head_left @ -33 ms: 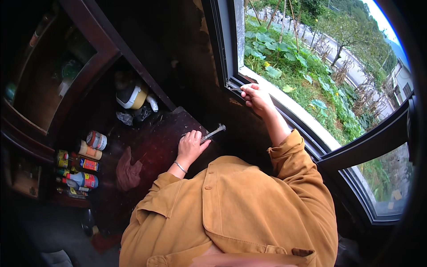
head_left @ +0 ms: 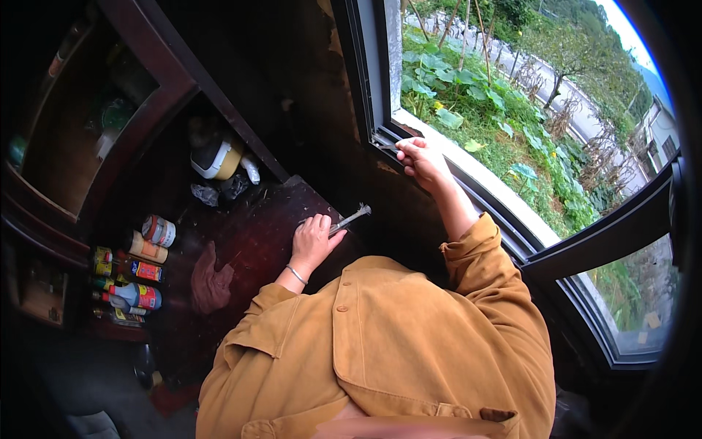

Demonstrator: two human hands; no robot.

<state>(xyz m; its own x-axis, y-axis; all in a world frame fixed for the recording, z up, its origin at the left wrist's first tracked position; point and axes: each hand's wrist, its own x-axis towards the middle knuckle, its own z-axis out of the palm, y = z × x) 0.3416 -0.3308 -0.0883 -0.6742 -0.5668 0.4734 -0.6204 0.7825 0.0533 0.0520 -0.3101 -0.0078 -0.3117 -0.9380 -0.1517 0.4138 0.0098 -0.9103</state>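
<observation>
My left hand (head_left: 313,241) rests at the edge of the dark red wooden top (head_left: 274,219), fingers wrapped over a pale stick-like tool (head_left: 357,214) with a frayed, whitish tip pointing up and right. My right hand (head_left: 420,157) is raised at the window's dark sill track (head_left: 461,186), near the corner of the frame, with its fingers pinched around a small, thin, greyish object (head_left: 387,145) in or against the track; I cannot make out what it is. A crumpled reddish cloth (head_left: 208,274) lies on the wooden top, left of my left hand.
Bottles and jars (head_left: 135,285) stand along the cabinet's left side. A wooden cabinet (head_left: 172,91) holds a yellow-and-white container (head_left: 216,161) and plastic bags (head_left: 205,194). An open window sash (head_left: 621,256) is at right; plants (head_left: 468,102) and a road show outside.
</observation>
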